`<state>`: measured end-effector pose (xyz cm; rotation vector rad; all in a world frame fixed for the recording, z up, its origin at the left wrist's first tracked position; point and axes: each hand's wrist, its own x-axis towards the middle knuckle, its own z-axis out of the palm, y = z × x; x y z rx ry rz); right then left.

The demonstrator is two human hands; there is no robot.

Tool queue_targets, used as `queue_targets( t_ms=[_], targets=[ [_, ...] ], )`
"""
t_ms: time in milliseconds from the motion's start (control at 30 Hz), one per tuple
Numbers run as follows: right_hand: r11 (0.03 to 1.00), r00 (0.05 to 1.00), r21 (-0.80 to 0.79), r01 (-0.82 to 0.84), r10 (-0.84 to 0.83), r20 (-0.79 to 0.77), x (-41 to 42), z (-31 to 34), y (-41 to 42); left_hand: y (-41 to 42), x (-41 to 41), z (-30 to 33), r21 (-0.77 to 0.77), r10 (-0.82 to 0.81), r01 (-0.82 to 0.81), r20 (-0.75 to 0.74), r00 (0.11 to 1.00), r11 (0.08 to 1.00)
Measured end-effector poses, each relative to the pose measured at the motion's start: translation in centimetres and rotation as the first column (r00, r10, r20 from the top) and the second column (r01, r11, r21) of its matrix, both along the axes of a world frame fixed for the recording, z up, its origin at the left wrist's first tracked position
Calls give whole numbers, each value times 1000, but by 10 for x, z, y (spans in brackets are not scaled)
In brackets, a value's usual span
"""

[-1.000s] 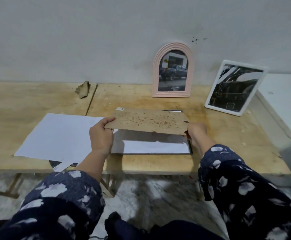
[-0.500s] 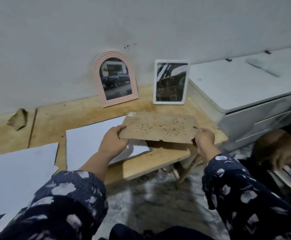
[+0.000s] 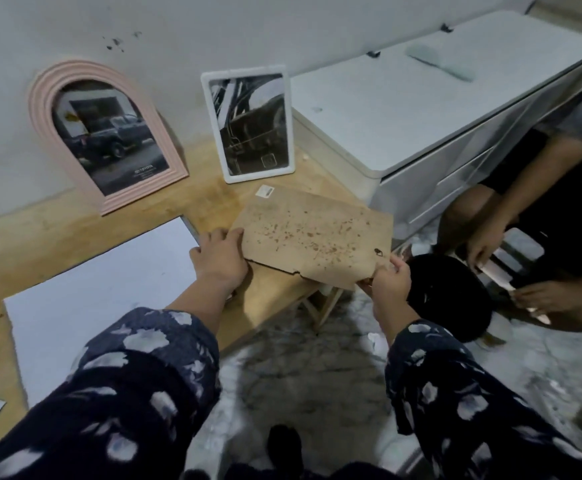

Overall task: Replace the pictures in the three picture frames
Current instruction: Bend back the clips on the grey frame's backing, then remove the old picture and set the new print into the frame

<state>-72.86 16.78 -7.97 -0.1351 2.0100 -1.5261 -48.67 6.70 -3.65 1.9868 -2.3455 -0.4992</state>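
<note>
Holding the brown backing board [image 3: 312, 239] by its two near corners, I have my left hand [image 3: 221, 258] curled round the left corner and my right hand [image 3: 388, 280] pinching the right one, thumb on top. It hangs tilted above the right end of the wooden worktop [image 3: 75, 226], and its right part juts past the worktop's edge over the marble floor [image 3: 303, 368]. A white sheet [image 3: 102, 292] lies flat just left of my left hand, reaching close to the near edge of the worktop. Against the wall stand the pink arched frame [image 3: 104, 136] with a truck picture and, beside it, the white rectangular frame [image 3: 249, 123]; a strip of bare wood lies between them and the board. A white drawer unit [image 3: 438, 109] stands beside the worktop on the right. Another person's hands [image 3: 483, 242] are low on the far right, near a black round object [image 3: 450, 296] just beyond my right hand
</note>
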Motion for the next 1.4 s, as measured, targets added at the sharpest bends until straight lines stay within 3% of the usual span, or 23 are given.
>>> queue_targets(
  t_ms=[100,300,367,433,500,567,733,867,1000,1100,1233,1400],
  targets=[
    [1000,999,-10,6,-5,38,4,-18,-8,-9,-6,-5,18,-6,5,59,998,1000],
    [994,995,80,-80,75,68,24,9,-13,-12,-2,-1,64,-53,44,140,989,997],
    [970,987,188,-152,158,-18,23,17,-12,-9,-2,2,84,-65,53,144,987,995],
    [876,939,446,-184,290,-183,22,26,-14,-6,2,5,92,-71,60,118,991,994],
    [768,839,629,-122,419,-348,25,38,-18,-2,8,6,53,-54,50,76,996,997],
    [746,733,656,-119,511,-449,36,47,-28,3,20,9,-6,1,-1,40,999,1000],
    [659,496,640,-395,739,-456,95,55,-51,17,66,13,-23,152,-151,71,986,988],
    [498,211,620,-607,853,-478,152,53,-57,33,116,13,-11,314,-315,122,942,949],
    [396,-15,658,-641,850,-527,198,51,-59,55,162,13,7,490,-497,150,858,868],
    [346,-120,725,-595,854,-506,222,48,-58,74,189,9,9,605,-614,160,780,789],
    [312,-171,805,-505,878,-448,240,45,-61,95,212,5,28,677,-690,170,716,723],
    [345,-68,816,-464,905,-421,250,38,-63,101,216,0,32,664,-676,155,731,736]
  ],
)
